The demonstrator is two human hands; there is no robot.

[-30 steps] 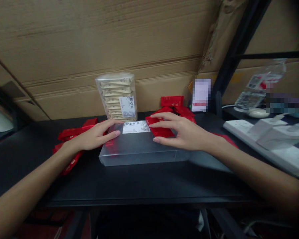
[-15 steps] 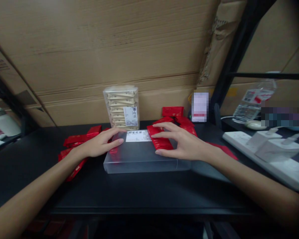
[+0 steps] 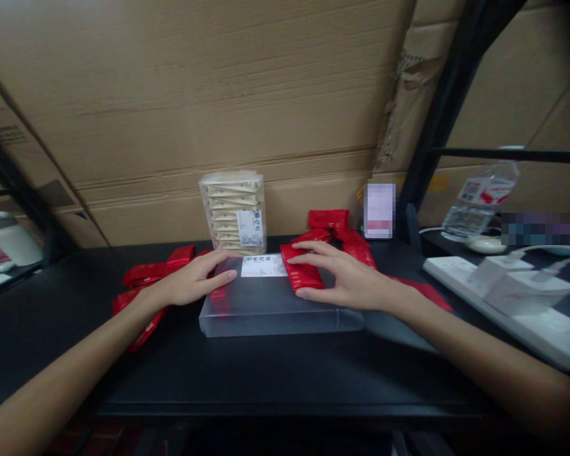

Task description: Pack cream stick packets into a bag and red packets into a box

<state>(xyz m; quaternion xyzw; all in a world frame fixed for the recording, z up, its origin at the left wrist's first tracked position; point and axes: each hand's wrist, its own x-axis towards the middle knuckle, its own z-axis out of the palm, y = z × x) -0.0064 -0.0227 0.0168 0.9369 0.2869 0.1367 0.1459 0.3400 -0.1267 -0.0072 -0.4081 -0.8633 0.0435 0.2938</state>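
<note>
A: What is at the centre of the scene?
B: A red packet, lying on top of a flat clear plastic box and overlapping the right end of its white label.

A: Which way does it point?
B: Its long axis runs on a slant, far end toward the left, near end toward the right. The box lies crosswise, a long side facing the person.

A: And the hands?
B: The right hand spreads its fingers over the packet, thumb at the near end; whether it grips, I cannot tell. The left hand, thumb and fingers wide apart, rests on the box's left end.

A: What surrounds them?
B: A heap of red packets lies beside the left hand, another pile beyond the right. Behind the box stands an upright clear case of cream sachets.

A: Farther out?
B: A white power strip sits at right on the black table, near a plastic bottle; cardboard backs the scene.
</note>
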